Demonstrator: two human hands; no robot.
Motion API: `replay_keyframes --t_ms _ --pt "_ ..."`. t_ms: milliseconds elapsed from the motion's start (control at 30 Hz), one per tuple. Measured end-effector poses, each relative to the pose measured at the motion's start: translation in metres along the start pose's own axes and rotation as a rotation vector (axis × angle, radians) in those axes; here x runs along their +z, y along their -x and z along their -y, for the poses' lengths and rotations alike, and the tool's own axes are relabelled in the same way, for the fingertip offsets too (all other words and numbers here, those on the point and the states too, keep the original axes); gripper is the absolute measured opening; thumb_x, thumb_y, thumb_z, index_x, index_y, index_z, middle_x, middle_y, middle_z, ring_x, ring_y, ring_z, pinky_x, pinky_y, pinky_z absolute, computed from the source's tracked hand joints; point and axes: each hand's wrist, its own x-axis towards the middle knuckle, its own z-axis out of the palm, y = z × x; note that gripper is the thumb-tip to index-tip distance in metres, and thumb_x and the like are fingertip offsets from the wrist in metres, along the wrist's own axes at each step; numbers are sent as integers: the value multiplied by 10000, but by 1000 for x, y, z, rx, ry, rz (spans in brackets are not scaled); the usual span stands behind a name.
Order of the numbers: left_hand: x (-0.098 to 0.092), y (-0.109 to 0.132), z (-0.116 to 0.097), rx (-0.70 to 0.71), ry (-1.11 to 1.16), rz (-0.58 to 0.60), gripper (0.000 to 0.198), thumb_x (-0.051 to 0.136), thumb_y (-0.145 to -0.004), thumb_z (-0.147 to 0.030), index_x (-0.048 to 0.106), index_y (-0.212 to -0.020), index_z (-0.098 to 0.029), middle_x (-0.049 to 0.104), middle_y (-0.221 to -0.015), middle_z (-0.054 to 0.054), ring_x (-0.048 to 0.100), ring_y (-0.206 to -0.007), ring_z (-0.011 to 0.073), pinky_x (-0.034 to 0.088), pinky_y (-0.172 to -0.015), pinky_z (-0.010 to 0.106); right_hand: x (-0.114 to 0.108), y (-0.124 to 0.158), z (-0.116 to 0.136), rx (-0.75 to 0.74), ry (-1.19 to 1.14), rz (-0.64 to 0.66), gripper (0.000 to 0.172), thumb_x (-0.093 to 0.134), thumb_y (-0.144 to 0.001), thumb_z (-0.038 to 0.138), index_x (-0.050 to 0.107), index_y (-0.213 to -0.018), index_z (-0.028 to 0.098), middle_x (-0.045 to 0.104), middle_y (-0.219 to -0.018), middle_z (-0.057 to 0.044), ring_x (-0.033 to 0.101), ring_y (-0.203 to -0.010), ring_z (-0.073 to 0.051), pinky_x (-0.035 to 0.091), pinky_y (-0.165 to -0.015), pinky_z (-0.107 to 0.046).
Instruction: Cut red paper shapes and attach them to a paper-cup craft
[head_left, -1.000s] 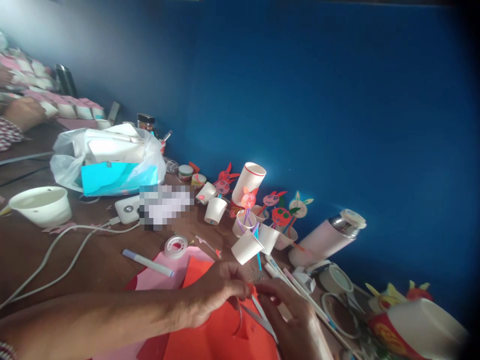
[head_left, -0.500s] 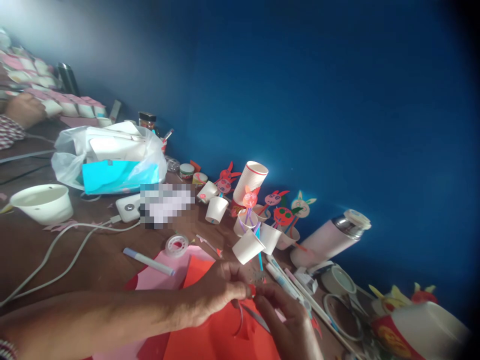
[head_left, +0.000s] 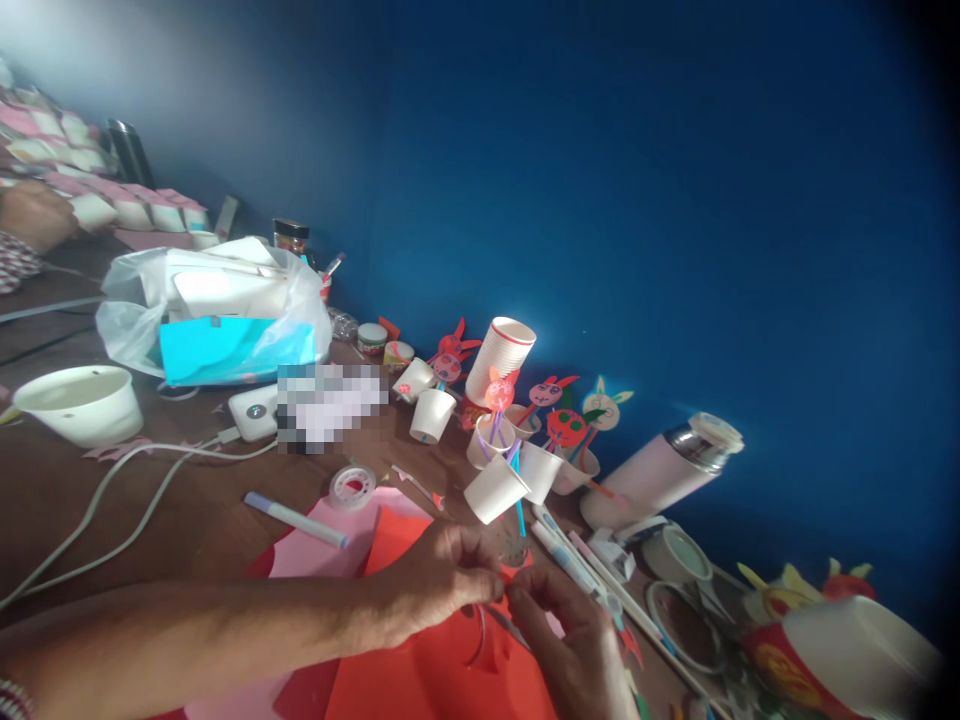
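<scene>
My left hand (head_left: 442, 575) and my right hand (head_left: 566, 625) meet fingertip to fingertip over the red paper sheet (head_left: 427, 670). Both pinch a small red paper piece (head_left: 512, 572), mostly hidden by the fingers. A thin metal blade (head_left: 514, 630), perhaps of scissors, shows beneath the right thumb; whether that hand also holds it I cannot tell. A narrow curled strip (head_left: 478, 640) hangs below the left fingers. Pink paper (head_left: 307, 555) lies under the red sheet, with a capped marker (head_left: 296, 519) and a tape roll (head_left: 352, 487) on its far edge.
White paper cups (head_left: 496, 488) with paper animal heads on straws stand ahead, before a cup stack (head_left: 501, 355). A pink thermos (head_left: 652, 475) leans right. Leftward are a plastic bag (head_left: 300, 300), power bank (head_left: 251, 412) with cable, and white bowl (head_left: 79, 405). Another person's hand (head_left: 34, 215) works far left.
My fingertips have drawn closer together, and less of the small red piece shows between them. The view has shifted slightly. The other person's hand at far left appears a little further left.
</scene>
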Motion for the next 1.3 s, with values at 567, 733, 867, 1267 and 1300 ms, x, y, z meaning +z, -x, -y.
replay_keyframes --t_ms 567,733,867,1267,1300 --pt "-5 3 -12 -242 136 267 239 615 -694 -347 647 -659 -113 584 -581 30 516 -507 110 333 -450 213 -14 -1 3 -127 -29 158 239 498 -807 315 594 -629 188 621 -606 7 570 -601 -142 441 -591 -200" --pt "-5 4 -12 -250 121 255 213 623 -699 -323 651 -664 -115 578 -577 21 495 -488 106 320 -443 232 -16 0 18 -98 24 155 328 480 -805 415 630 -595 212 633 -594 4 599 -598 -166 480 -588 -220" --pt "-6 4 -12 -242 111 269 231 655 -683 -347 655 -698 -117 579 -578 18 489 -497 110 333 -456 247 -15 1 26 -95 30 120 345 493 -785 450 633 -566 223 629 -576 2 611 -580 -179 492 -572 -234" --pt "-11 -4 -6 -281 146 277 281 720 -583 -353 641 -672 -98 606 -591 32 506 -510 114 393 -485 256 -9 2 19 -131 49 -5 246 552 -755 358 612 -569 207 601 -538 14 571 -532 -146 461 -526 -194" --pt "-11 -5 -6 -274 150 275 275 718 -584 -346 640 -668 -95 608 -591 34 514 -512 116 394 -482 254 -9 2 19 -133 48 -11 241 555 -753 355 613 -572 207 602 -539 14 572 -527 -145 458 -519 -193"
